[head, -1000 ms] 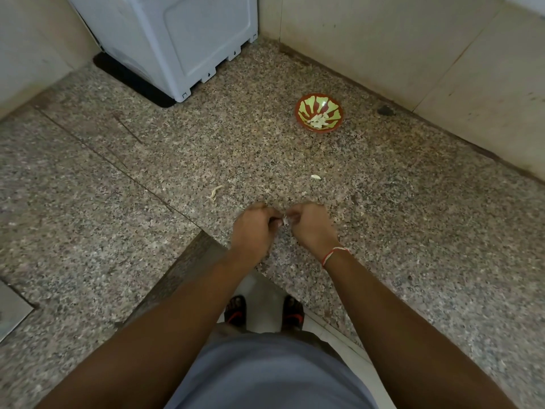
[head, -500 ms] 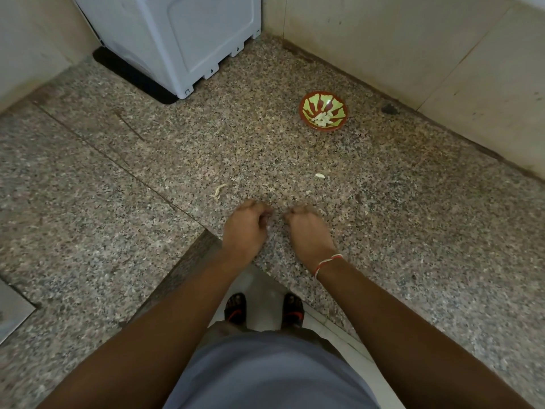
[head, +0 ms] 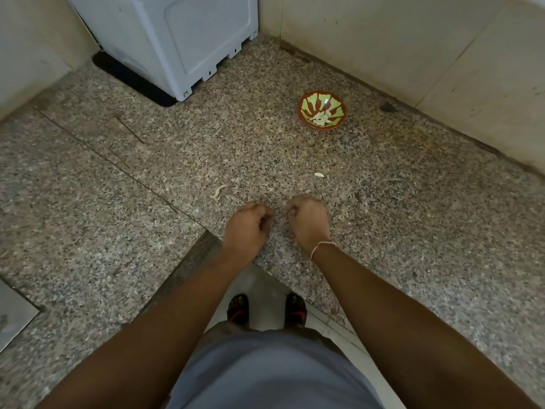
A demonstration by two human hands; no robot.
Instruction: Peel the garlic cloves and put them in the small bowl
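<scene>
Both hands hover close together just above the speckled granite counter [head: 398,219], near its front corner. My left hand [head: 246,225] has its fingers curled into the palm and nothing shows in it. My right hand [head: 308,221], with a thread band at the wrist, is curled too, and a small pale bit at its thumb tip looks like a garlic clove. The small red-and-green bowl [head: 301,109] stands far back right with several peeled cloves [head: 322,118] inside. One loose clove [head: 319,174] lies between the bowl and my hands.
A scrap of garlic peel [head: 218,191] lies on the counter left of my hands. A white appliance [head: 182,39] stands in the back left corner, with tiled walls behind and to the right. A steel edge [head: 14,311] shows at far left. My sandalled feet are below the counter edge.
One second ago both hands met around a white clove. They have since drawn apart by a small gap, and the clove no longer shows between them.
</scene>
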